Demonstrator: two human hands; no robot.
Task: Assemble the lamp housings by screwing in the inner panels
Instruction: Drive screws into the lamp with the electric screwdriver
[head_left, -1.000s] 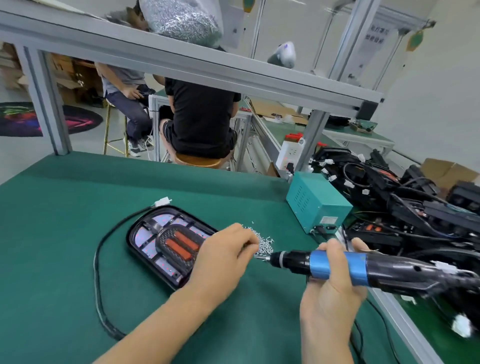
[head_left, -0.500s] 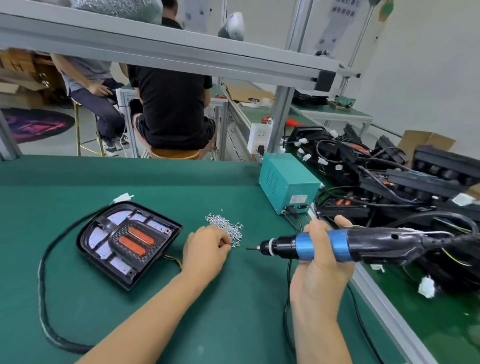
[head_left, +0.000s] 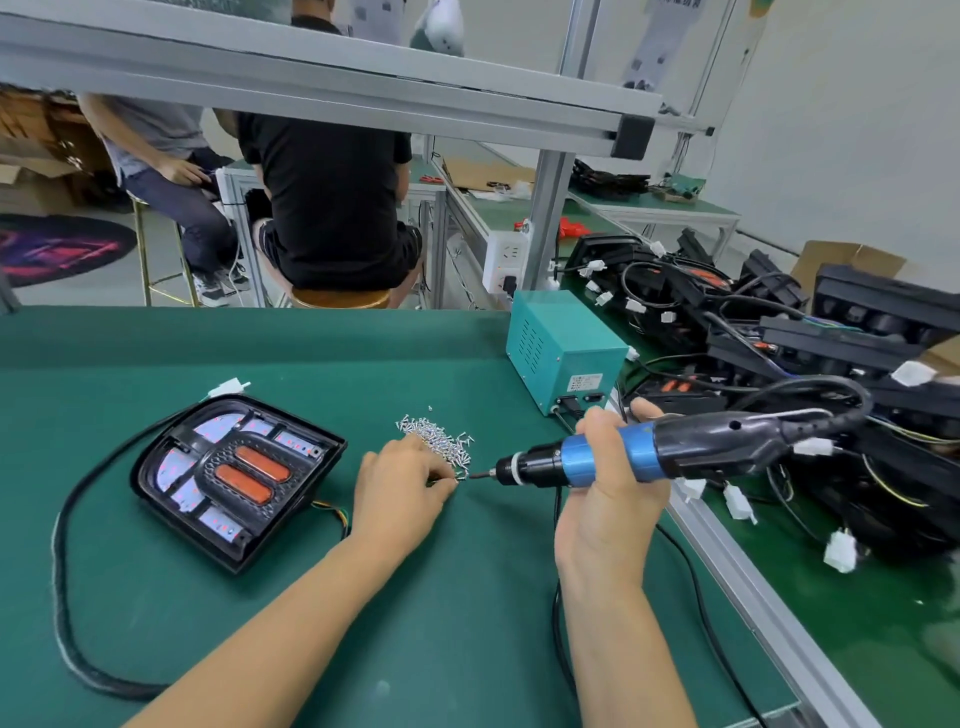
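Observation:
A black lamp housing (head_left: 236, 480) with a dark inner panel and two orange lenses lies face up on the green mat, left of centre; its black cable (head_left: 62, 587) loops round the left. A pile of small silver screws (head_left: 436, 439) lies to its right. My left hand (head_left: 402, 496) rests at the near edge of the pile, fingertips pinched on a screw that touches the driver's bit. My right hand (head_left: 610, 499) grips the blue and black electric screwdriver (head_left: 639, 457), held level with the bit pointing left.
A teal power box (head_left: 563, 353) stands at the mat's right edge behind the screwdriver. Several black lamp housings with wires and white plugs (head_left: 810, 364) are heaped on the right bench. An aluminium rail (head_left: 753, 587) divides the benches. Two seated people (head_left: 327, 202) work beyond the far edge.
The view has drifted, so the housing appears further left. My left hand went to the screw pile and drew back to the bit tip with a screw. The screwdriver stayed level.

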